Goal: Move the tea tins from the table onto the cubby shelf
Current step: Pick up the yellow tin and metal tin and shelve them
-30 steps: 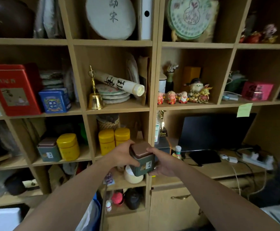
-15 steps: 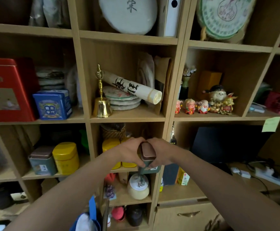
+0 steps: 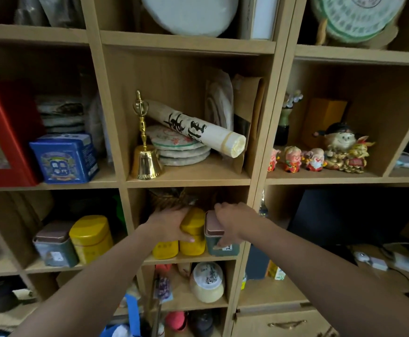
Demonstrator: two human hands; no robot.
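A green tea tin with a copper-pink lid stands on the middle cubby's board, at its right end. My right hand grips it from above and from the right. Beside it stand two yellow tins; my left hand is wrapped over the left one and touches the right one. The cubby to the left holds another green tin and a yellow tin.
A wicker basket sits behind the yellow tins. Above, a brass bell, a paper roll and stacked tea cakes fill the cubby. A cream jar stands below. To the right, a desk with a dark screen and cables.
Both hands carried the green tin up and forward into the middle cubby. It now rests on the board; my left hand has left it and lies on the yellow tins.
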